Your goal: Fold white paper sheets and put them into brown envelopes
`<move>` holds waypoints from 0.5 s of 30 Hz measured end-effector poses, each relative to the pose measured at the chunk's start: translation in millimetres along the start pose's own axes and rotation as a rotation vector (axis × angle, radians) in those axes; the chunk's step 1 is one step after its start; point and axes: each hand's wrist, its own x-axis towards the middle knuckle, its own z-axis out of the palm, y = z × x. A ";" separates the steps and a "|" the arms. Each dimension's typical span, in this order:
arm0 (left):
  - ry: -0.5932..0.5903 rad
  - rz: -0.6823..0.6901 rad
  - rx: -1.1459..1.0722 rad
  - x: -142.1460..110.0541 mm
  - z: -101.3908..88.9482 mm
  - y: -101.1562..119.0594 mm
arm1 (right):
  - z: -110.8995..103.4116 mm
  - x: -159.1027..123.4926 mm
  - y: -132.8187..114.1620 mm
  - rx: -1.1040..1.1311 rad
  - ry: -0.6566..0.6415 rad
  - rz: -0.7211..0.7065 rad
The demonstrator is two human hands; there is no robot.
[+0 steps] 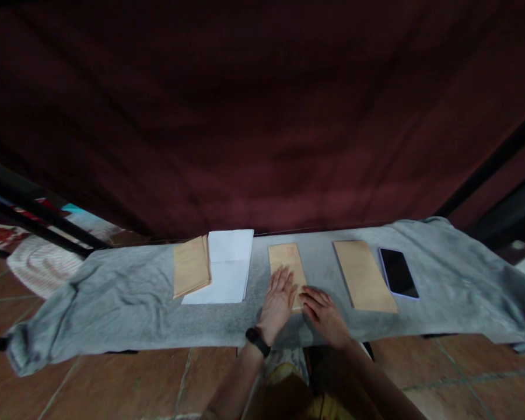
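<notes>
A brown paper envelope with a faint reddish mark near its top lies in front of me on the grey cloth. My left hand, a black watch on its wrist, rests flat on the envelope's lower left part with the fingers stretched out. At the lower right edge, my right hand touches the envelope with its fingers extended. Part of the envelope's lower half is hidden under the hands.
Grey cloth covers a long narrow table. To the left are stacked brown envelopes overlapping white paper sheets. On the right lie another brown envelope or stack and a phone. A dark red curtain hangs behind.
</notes>
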 end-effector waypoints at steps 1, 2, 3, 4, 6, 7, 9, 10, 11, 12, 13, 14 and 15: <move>-0.005 0.012 0.010 13.5 5.5 -2.6 | 0.3 0.0 -0.4 -0.004 0.001 0.005; -0.019 0.022 0.024 26.7 11.4 -6.1 | 0.6 0.1 -0.7 -0.009 0.001 0.009; -0.035 0.020 0.037 39.0 17.4 -10.4 | 0.9 0.2 -0.8 -0.013 -0.003 0.013; -0.052 0.014 0.048 49.6 23.4 -15.1 | 1.2 0.4 -0.9 -0.015 -0.007 0.017; -0.082 0.019 0.066 64.2 35.0 -24.5 | 1.4 1.0 -1.3 -0.010 -0.018 0.024; -0.088 0.026 0.073 68.0 40.3 -28.5 | 1.3 1.2 -1.6 -0.004 -0.019 0.028; -0.086 0.044 0.086 69.9 49.2 -34.3 | 0.6 1.4 -2.6 0.014 -0.017 0.031; -0.081 0.051 0.090 69.1 52.6 -36.1 | 0.2 1.5 -3.1 0.025 -0.016 0.030; -0.079 0.056 0.094 67.8 55.2 -37.2 | -0.3 1.7 -3.4 0.037 -0.014 0.030; -0.080 0.059 0.097 66.7 56.9 -37.9 | -0.7 2.3 -3.5 0.049 -0.013 0.031; -0.083 0.061 0.099 65.9 57.7 -38.2 | -0.9 3.5 -3.2 0.063 -0.012 0.035; -0.088 0.061 0.099 65.8 57.8 -38.3 | -0.7 5.5 -2.4 0.078 -0.011 0.043; -0.094 0.060 0.098 66.2 57.3 -38.1 | -0.3 8.3 -0.9 0.094 -0.004 0.056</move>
